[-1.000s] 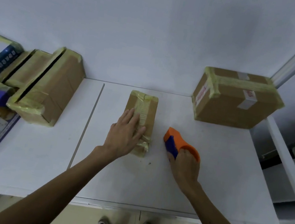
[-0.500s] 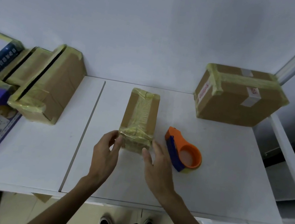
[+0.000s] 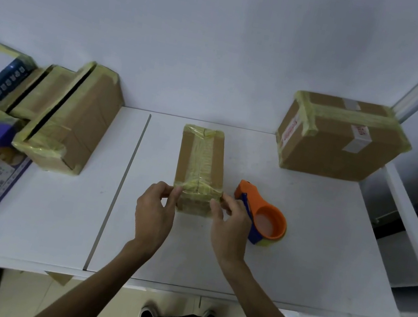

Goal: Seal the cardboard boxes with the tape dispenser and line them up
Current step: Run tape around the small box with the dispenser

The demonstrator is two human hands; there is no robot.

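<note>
Cardboard oblong box glossy with tape, left hand and right hand pinching its near corners

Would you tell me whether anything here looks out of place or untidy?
The tape on the small box is wrinkled at its near end, where the left hand and right hand pinch it. A brown scrap pokes out under the table edge.

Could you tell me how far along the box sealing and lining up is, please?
Done: taped boxes stand in a row at the left. In hand: left hand and right hand pinch the taped near end of the small box; the tape dispenser lies beside it. Left: probably moving it and the large box into the row.
</note>
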